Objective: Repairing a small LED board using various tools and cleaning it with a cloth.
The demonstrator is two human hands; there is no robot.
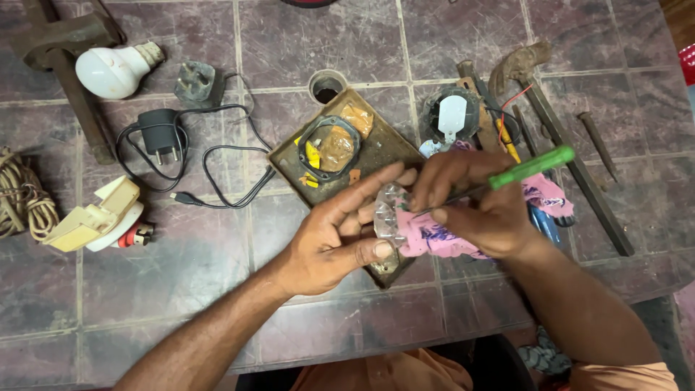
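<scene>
The left hand [329,242] clamps the pink torch [416,232] steady so the right hand [470,206], gripping a green screwdriver [532,166], can probe its clear head.

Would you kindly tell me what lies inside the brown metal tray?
In the brown metal tray lie a black ring with yellow clips and an orange-brown piece. The hands hide its near end.

No packages, labels, signs or screens show in this view
</scene>
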